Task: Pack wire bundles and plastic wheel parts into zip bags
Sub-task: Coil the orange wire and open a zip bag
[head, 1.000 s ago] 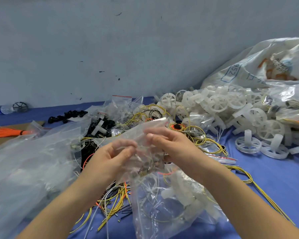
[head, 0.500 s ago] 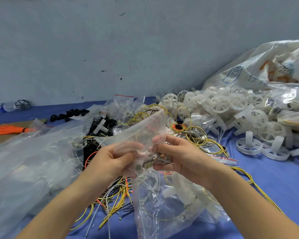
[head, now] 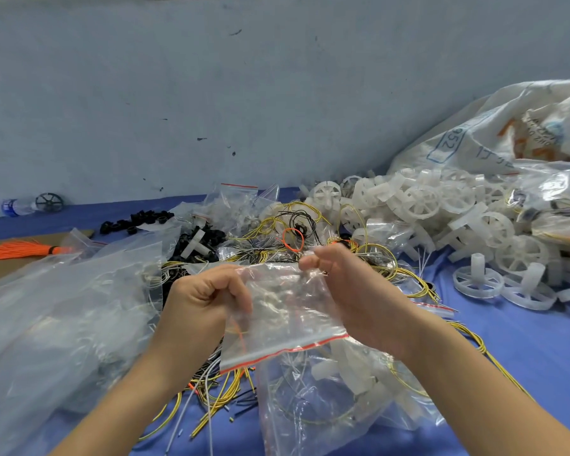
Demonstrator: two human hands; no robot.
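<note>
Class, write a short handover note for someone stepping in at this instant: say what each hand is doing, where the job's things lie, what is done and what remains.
Left hand and right hand each pinch the small zip bag, held up with its red-striped edge lowest.
Done: a filled bag of wheels and wire lies beneath.
Left: loose white wheels right, wire bundles ahead, empty bags left, all on the blue cloth.

Zip bag (head: 283,311) contents perhaps blurred
</note>
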